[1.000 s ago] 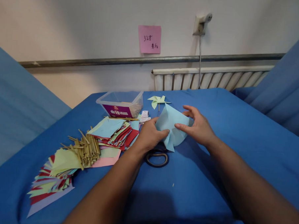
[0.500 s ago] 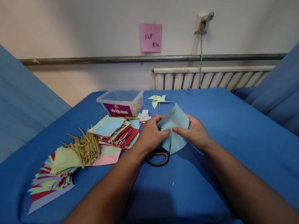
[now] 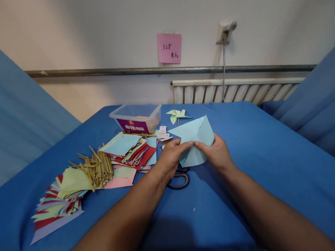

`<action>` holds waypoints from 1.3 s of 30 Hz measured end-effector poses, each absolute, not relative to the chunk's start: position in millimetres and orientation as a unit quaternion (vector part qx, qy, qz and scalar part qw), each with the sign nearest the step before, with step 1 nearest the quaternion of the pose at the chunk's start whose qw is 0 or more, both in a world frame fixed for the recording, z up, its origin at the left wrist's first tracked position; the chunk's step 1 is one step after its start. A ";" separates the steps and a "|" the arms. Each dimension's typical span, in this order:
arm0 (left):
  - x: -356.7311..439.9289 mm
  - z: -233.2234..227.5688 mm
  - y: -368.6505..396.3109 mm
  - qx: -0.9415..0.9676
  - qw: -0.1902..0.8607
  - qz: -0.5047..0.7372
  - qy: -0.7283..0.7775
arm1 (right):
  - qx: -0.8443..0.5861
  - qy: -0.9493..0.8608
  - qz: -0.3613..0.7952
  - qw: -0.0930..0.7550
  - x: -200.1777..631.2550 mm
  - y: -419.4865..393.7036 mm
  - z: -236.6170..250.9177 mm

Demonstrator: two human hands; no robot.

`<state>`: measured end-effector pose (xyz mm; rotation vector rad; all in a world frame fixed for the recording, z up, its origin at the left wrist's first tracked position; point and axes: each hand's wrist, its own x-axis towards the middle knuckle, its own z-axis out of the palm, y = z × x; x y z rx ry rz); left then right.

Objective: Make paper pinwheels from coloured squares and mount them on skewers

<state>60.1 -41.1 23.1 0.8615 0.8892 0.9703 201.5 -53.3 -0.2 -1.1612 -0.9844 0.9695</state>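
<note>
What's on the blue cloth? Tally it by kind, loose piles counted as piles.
Light blue paper held by left hand and right hand: 1
Paper piles: 2
Stick bundle: 1
Plastic box: 1
Finished pinwheel: 1
Scissors: 1
Total: 7

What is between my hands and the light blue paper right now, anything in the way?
Nothing visible. The left hand and right hand both pinch the light blue paper directly; the scissors lie below it.

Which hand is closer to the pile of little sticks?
Left. The left hand holds the light blue paper just right of the sticks. The right hand grips the paper's far side, farther away.
</note>
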 end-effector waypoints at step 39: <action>60.4 22.2 -43.4 0.417 0.640 0.448 0.465 | -0.483 -0.420 0.461 0.615 203.2 -52.3 -6.6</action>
